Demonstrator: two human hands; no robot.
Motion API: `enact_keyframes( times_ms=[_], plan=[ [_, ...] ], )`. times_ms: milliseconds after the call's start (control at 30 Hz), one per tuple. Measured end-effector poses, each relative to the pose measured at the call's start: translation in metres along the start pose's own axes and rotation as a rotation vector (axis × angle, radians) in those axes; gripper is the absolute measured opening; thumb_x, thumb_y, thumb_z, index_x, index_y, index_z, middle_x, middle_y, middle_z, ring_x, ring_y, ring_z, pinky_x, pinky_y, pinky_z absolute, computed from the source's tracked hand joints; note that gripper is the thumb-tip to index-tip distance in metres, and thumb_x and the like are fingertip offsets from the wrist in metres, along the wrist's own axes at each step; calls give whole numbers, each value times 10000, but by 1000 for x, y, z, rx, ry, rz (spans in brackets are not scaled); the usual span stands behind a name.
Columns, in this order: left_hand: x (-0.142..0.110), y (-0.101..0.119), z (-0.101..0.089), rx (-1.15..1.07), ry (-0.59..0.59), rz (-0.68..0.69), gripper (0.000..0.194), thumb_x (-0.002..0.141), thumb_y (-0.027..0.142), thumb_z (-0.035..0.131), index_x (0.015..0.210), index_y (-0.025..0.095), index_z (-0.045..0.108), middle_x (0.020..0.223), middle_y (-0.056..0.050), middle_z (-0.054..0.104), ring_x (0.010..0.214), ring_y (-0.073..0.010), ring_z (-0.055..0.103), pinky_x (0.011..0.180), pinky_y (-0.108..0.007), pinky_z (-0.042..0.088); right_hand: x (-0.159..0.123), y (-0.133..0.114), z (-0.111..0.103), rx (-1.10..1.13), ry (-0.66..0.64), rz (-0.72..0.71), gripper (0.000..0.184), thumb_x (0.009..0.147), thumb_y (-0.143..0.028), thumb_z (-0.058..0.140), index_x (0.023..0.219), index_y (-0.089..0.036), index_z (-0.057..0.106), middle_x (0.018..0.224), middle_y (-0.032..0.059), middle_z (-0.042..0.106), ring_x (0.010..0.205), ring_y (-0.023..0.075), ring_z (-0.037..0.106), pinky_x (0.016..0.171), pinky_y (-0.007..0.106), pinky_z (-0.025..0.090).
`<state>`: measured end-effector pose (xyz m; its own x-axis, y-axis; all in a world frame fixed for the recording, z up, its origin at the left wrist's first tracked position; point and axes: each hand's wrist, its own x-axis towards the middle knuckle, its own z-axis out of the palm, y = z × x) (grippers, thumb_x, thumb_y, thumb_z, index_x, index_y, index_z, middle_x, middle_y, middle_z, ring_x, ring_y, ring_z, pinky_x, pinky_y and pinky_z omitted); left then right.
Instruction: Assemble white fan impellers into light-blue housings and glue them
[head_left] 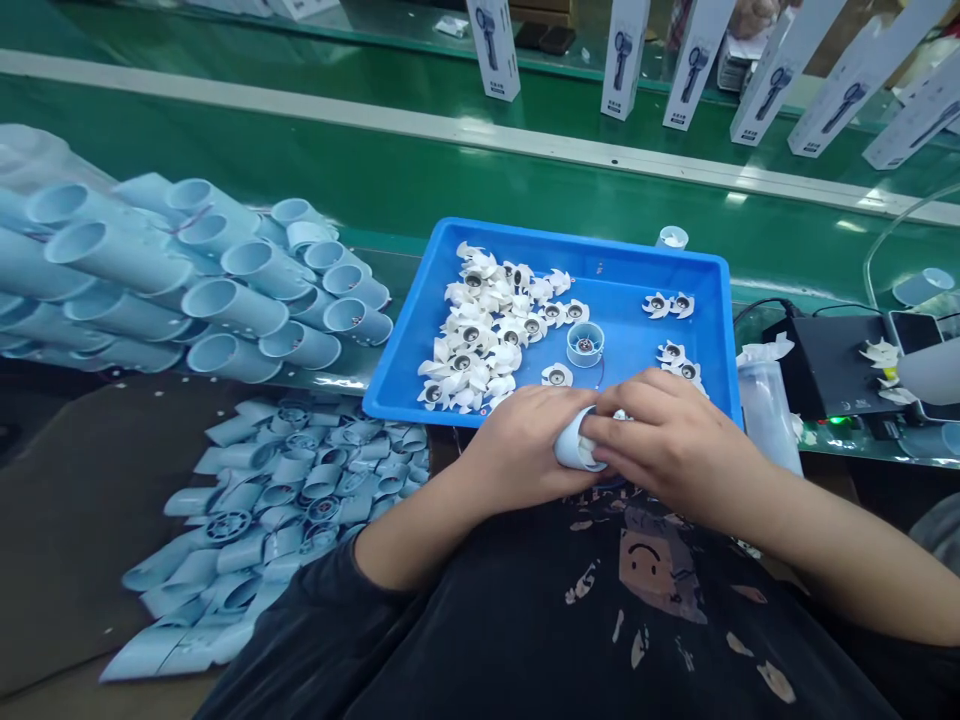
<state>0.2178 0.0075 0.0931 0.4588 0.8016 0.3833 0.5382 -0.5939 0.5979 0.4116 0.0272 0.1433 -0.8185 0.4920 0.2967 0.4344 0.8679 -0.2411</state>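
Observation:
My left hand (525, 440) and my right hand (664, 440) meet just in front of the blue tray (637, 280), both closed round a small pale-blue tube piece (574, 445). Right-hand fingers press on its end; what they press in is hidden. In the tray lie several white fan impellers (480, 340), heaped at the left, a few more impellers (671, 305) at the right, and one pale-blue ring housing (585, 343) in the middle.
Long pale-blue tubes (187, 280) are stacked at the left. Short blue housings (285, 480) lie heaped below them. A black box with cables (832, 365) sits at the right. White product boxes (622, 55) stand on the green conveyor (375, 170) behind.

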Motion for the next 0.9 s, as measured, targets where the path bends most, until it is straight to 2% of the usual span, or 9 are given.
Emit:
enact_keyframes(
  times_ms=[133, 267, 400, 500, 567, 633, 667, 767, 900],
  plan=[
    [-3, 3, 4, 176, 95, 111, 345, 799, 383, 603, 1079, 183, 584, 928, -97, 729, 831, -268, 690, 711, -369, 499, 5, 5, 2, 99, 0, -9, 161, 920, -240, 565, 872, -186, 709, 786, 44, 570, 711, 154, 431, 652, 295, 324],
    [-4, 6, 7, 303, 167, 128, 332, 800, 313, 585, 1114, 206, 564, 958, -86, 726, 876, -263, 684, 768, -373, 497, 7, 6, 15, 203, 100, 31, 272, 940, -290, 540, 752, -160, 685, 708, 21, 520, 696, 133, 447, 671, 281, 337],
    [-6, 1, 8, 278, 211, 132, 369, 806, 319, 594, 1157, 215, 547, 989, -75, 729, 897, -259, 684, 776, -368, 488, 0, -1, 22, 172, 189, 130, 268, 950, -331, 519, 845, -174, 709, 725, 23, 520, 675, 135, 435, 660, 291, 326],
    [-9, -7, 8, 199, 244, 106, 388, 793, 353, 650, 1146, 221, 558, 994, -73, 732, 907, -267, 684, 769, -370, 481, -6, -8, 20, 162, 208, 170, 353, 947, -408, 509, 756, -188, 709, 708, 22, 501, 670, 137, 424, 639, 291, 307],
    [-10, -11, 9, 167, 292, 88, 410, 773, 356, 693, 1139, 224, 564, 995, -72, 733, 920, -271, 683, 789, -376, 480, -10, -11, 20, 131, 229, 124, 374, 938, -475, 496, 824, -200, 722, 791, 44, 554, 746, 157, 467, 692, 306, 339],
    [-11, -13, 9, 143, 339, 89, 439, 750, 335, 726, 1145, 231, 566, 998, -65, 733, 929, -269, 681, 811, -380, 482, -12, -13, 21, 32, 241, 103, 463, 910, -581, 474, 1058, -204, 699, 1013, 94, 605, 924, 217, 504, 818, 367, 362],
    [-11, -14, 10, 129, 349, 90, 453, 735, 324, 741, 1145, 237, 568, 1002, -58, 734, 928, -267, 681, 817, -382, 483, -12, -13, 22, -24, 246, 108, 524, 895, -625, 460, 1115, -202, 678, 1104, 110, 600, 1001, 247, 494, 868, 400, 351],
    [-11, -14, 11, 106, 349, 72, 489, 691, 301, 776, 1134, 251, 576, 1011, -46, 734, 919, -272, 681, 819, -392, 479, -15, -11, 24, -78, 292, 87, 542, 889, -667, 420, 1007, -220, 704, 1093, 87, 619, 1021, 251, 483, 898, 406, 341],
    [-12, -14, 11, 104, 340, 83, 504, 699, 291, 764, 1156, 255, 556, 1021, -52, 730, 931, -276, 680, 815, -394, 470, -18, -10, 24, -73, 290, 69, 597, 910, -677, 335, 1110, -228, 673, 1190, 95, 601, 1097, 269, 464, 933, 427, 340]
  ],
)
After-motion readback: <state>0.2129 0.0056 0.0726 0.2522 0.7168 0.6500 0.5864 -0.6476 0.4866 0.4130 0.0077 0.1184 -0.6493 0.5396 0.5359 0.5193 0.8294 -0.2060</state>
